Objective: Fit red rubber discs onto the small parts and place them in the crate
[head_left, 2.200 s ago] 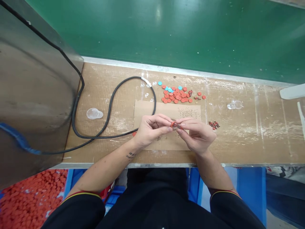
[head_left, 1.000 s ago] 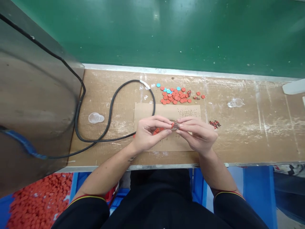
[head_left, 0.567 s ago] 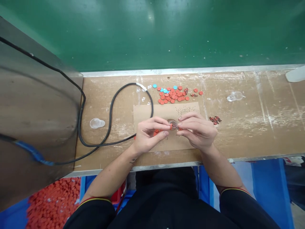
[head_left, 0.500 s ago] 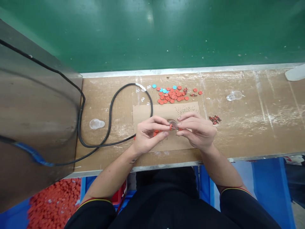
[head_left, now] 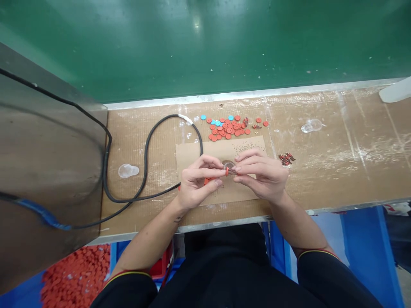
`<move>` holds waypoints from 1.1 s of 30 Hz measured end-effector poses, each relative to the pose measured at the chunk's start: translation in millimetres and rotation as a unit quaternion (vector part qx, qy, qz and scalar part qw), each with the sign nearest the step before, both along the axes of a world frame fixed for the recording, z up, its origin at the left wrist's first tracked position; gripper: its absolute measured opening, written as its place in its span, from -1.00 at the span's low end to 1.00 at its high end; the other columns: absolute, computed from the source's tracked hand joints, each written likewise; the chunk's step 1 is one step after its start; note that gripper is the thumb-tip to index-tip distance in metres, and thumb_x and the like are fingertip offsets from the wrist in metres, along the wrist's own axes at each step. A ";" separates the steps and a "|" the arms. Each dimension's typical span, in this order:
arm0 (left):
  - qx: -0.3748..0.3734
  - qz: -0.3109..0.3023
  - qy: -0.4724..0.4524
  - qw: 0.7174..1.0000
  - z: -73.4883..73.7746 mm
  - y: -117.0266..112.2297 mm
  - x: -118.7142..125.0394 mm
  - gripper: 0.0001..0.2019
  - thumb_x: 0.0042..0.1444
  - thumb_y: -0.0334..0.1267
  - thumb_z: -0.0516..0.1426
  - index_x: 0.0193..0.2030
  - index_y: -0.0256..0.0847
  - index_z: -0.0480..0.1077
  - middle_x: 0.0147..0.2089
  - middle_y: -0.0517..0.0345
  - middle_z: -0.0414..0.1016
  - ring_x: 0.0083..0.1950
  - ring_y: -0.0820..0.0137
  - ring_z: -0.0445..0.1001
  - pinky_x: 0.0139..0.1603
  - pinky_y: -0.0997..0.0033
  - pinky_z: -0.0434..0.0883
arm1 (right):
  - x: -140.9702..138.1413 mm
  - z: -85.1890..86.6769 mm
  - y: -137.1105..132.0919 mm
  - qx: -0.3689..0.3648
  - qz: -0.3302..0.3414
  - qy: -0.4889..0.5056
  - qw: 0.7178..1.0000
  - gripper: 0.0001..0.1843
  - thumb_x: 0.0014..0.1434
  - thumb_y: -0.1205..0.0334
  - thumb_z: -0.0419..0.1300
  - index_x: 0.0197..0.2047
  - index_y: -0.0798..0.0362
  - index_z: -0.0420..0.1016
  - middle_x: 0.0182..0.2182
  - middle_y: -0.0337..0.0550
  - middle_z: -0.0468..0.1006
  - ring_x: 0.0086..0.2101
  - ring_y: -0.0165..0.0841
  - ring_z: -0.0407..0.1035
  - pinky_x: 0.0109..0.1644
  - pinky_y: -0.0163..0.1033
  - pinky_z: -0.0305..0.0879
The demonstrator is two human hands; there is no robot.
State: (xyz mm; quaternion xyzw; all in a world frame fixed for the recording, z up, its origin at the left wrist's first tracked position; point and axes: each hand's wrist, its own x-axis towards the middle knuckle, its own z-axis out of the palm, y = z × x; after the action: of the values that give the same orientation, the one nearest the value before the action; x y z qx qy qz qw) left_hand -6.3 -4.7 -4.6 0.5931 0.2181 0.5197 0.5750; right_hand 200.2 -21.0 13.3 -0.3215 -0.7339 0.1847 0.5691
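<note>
A small orange-red button (head_left: 227, 171) is pinched at the fingertips of the left hand (head_left: 198, 184), its thumb and forefinger closed and the other fingers curled; a small metal piece (head_left: 232, 171) is held in the same way by the right hand (head_left: 261, 177), close against the button, though how the two are joined is too small to tell; both hands are held just above a cardboard sheet (head_left: 221, 147) near the middle of the tabletop (head_left: 353, 171), and a round glinting ring (head_left: 228, 163) is seen just behind the fingertips, its hold unclear. A loose pile of orange-red buttons (head_left: 224, 131), with some turquoise buttons (head_left: 218, 122) among them, lies beyond the sheet toward the far edge; a small cluster of red-and-metal pieces (head_left: 286, 159) lies to the right of the sheet. A black cable (head_left: 146, 149) loops to the left of the hands, and a clear plastic blister (head_left: 313, 125) lies to the right; open tabletop is seen along the right side, while room on the left is bounded by a metal panel (head_left: 48, 128).
</note>
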 end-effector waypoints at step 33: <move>0.060 -0.012 -0.004 0.998 -9.2 0.6 -0.3 -0.69 0.33 -0.31 0.26 0.14 0.13 0.65 0.00 0.01 0.57 0.02 0.38 0.60 0.04 0.36 0.63 | 2.5 -1.2 -2.3 0.036 -0.030 -0.025 0.999 -0.73 0.27 0.21 0.47 0.04 -0.10 0.68 -0.36 -0.25 0.74 -0.30 -0.30 0.64 -0.25 -0.17 0.64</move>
State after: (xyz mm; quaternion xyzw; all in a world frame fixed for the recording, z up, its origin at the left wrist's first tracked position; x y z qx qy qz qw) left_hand -6.5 -4.1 -13.8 0.6269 0.1770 0.5275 0.5453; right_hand 202.7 -23.3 12.1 -0.3270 -0.7439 0.1331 0.5674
